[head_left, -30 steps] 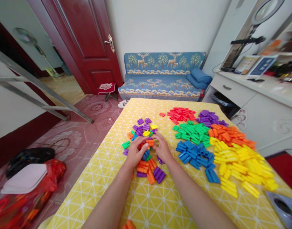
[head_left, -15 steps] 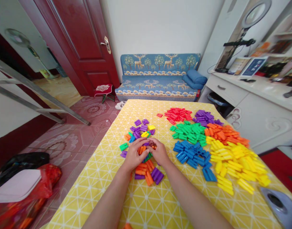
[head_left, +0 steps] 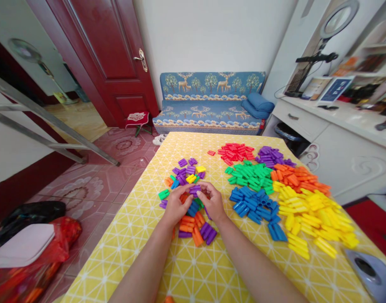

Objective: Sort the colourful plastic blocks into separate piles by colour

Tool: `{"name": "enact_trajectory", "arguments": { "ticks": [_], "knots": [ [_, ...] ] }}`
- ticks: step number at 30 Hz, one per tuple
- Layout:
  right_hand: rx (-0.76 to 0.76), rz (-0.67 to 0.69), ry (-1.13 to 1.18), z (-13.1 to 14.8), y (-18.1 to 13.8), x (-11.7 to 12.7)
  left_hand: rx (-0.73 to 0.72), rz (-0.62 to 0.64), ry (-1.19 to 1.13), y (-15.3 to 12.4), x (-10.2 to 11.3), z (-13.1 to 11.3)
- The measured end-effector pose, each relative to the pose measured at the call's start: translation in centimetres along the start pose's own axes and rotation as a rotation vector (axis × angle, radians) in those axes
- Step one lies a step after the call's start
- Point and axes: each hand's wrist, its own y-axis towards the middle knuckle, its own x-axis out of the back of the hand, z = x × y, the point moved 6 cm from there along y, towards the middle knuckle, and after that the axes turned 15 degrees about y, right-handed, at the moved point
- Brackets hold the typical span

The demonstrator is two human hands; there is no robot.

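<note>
Both hands meet over a mixed heap of small tube-shaped plastic building pieces on the table's left half. A purple piece is pinched by my right hand, thumb below and fingers above. My left hand is curled, its fingertips at the left end of that same piece. Orange pieces show partly behind the left thumb, and I cannot tell whether the hand grips them. Below the hands lie a blue piece, orange pieces and purple pieces. Some of the heap is hidden by the hands.
On the right are sorted piles: red, purple, green, orange, blue and yellow. A grey-blue object sits at the table's right edge. A patterned sofa stands beyond the table.
The purple piece has come up into clear view between the fingertips. My right fingers have shifted onto it, and the blue piece beneath is now uncovered.
</note>
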Motion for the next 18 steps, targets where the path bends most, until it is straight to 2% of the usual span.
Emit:
{"name": "enact_trajectory", "arguments": {
  "ticks": [7,13,18],
  "knots": [
    [0.126,0.069,-0.181,1.0,-0.1,-0.6,0.082,-0.106,-0.027,-0.2,1.0,0.0],
    [0.212,0.069,-0.341,1.9,-0.5,-0.9,0.091,-0.116,-0.034,-0.1,1.2,-0.2],
    [0.201,-0.024,-0.394,3.2,-0.3,0.0,0.126,-0.079,-0.078,-0.1,1.1,0.0]
  ]
}}
